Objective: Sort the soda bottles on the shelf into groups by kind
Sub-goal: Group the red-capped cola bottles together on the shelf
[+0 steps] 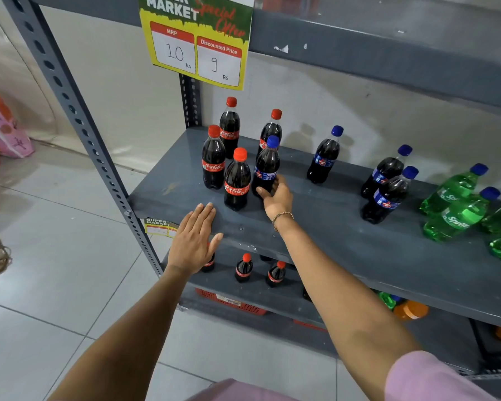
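Note:
On the grey shelf [330, 215] several red-capped Coca-Cola bottles [237, 180] stand at the left. A blue-capped dark cola bottle [267, 163] stands among them, and my right hand [276, 196] wraps around its base. Three more blue-capped cola bottles [324, 157] stand apart to the right, two of them close together [386, 192]. Green Sprite bottles [457, 209] are grouped at the far right. My left hand [195, 241] rests flat on the shelf's front edge with its fingers extended.
A yellow price sign [197, 44] hangs from the upper shelf. The lower shelf holds small Coca-Cola bottles [243, 269], a red basket [232, 303] and an orange-capped item [411, 311]. A perforated upright [78, 120] frames the left side. Tiled floor lies to the left.

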Action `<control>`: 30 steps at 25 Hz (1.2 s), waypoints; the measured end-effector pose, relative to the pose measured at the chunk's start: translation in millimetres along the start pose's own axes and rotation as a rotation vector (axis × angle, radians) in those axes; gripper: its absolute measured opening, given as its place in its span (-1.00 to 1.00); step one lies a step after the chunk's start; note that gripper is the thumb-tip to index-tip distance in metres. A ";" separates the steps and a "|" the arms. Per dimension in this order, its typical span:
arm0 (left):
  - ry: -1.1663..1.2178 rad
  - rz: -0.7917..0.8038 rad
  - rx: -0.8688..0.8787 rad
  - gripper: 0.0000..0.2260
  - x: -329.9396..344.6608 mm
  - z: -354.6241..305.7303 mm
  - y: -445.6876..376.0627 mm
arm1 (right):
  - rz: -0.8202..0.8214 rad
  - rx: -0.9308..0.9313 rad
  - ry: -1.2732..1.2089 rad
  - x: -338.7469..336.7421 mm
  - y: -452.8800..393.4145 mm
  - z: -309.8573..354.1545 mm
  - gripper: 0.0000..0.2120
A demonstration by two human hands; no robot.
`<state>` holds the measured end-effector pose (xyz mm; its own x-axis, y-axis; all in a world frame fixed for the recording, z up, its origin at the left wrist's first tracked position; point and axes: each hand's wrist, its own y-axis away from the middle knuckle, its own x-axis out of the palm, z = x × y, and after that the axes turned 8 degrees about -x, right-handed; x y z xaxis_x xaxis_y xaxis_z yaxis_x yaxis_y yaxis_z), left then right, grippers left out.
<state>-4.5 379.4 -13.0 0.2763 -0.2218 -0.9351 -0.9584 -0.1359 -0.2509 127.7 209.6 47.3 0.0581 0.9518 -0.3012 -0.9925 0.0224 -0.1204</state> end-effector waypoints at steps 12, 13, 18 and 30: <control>0.078 -0.021 0.073 -0.53 8.5 -52.3 16.7 | 0.049 -0.031 0.098 -69.4 34.2 -30.4 -0.47; 0.059 -0.012 0.105 -0.52 9.6 -58.6 17.4 | 0.047 -0.027 0.099 -76.7 36.5 -32.6 -0.48; 0.048 0.001 0.155 -0.46 12.4 -72.7 18.0 | 0.026 -0.027 0.106 -110.9 39.3 -40.8 -0.54; 0.054 0.000 0.187 -0.45 11.2 -67.7 14.8 | 0.006 0.002 0.140 -119.4 -0.7 -43.4 -0.47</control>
<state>-10.8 309.5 -10.2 0.2748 -0.2739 -0.9217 -0.9536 0.0448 -0.2976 126.1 82.7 42.3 0.0669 0.8998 -0.4312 -0.9931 0.0181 -0.1162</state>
